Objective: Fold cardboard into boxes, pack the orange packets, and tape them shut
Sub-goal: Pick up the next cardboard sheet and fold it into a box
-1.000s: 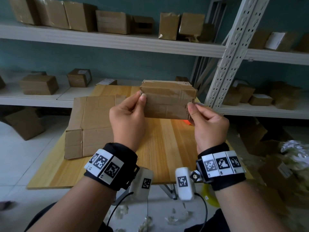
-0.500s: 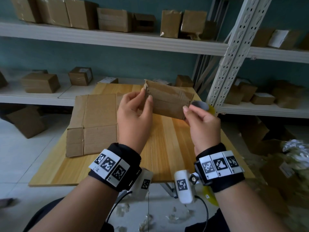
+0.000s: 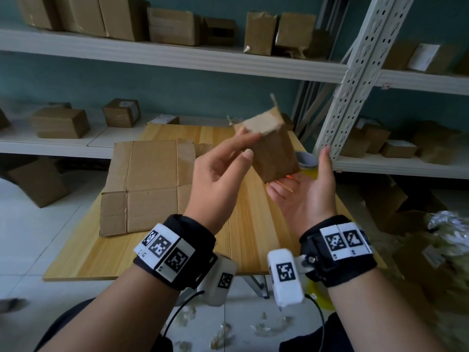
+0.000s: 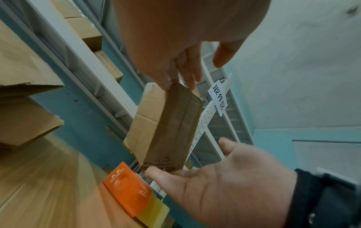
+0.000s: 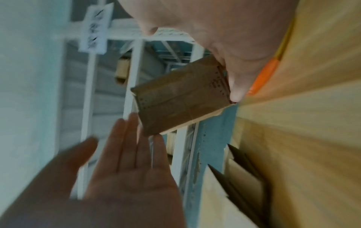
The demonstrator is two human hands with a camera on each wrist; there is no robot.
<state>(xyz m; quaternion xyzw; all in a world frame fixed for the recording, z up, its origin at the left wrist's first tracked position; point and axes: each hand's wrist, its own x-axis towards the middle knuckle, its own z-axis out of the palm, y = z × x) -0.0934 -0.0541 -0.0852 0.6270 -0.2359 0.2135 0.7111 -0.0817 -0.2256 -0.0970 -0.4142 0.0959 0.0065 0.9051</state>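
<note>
A small taped cardboard box [image 3: 274, 151] hangs tilted on end above the wooden table [image 3: 253, 224]. My left hand [image 3: 228, 158] reaches to its upper end with straight fingers, only the fingertips [image 4: 175, 77] touching, the thumb apart. My right hand [image 3: 304, 189] lies palm up under the lower end, and a fingertip [image 4: 150, 172] touches the bottom corner. In the right wrist view the box [image 5: 181, 100] sits between both hands. An orange packet [image 4: 126, 189] lies on the table below.
A flattened cardboard sheet [image 3: 147, 184] covers the table's left half. A tape roll [image 3: 308, 161] sits behind my right hand. White shelves [image 3: 177, 57] with several boxes stand behind, and a perforated upright post [image 3: 355, 72] rises at the right.
The box was held level by its two ends; it has turned onto its end. My right hand has rolled palm up beneath it and my left fingers have straightened at its top.
</note>
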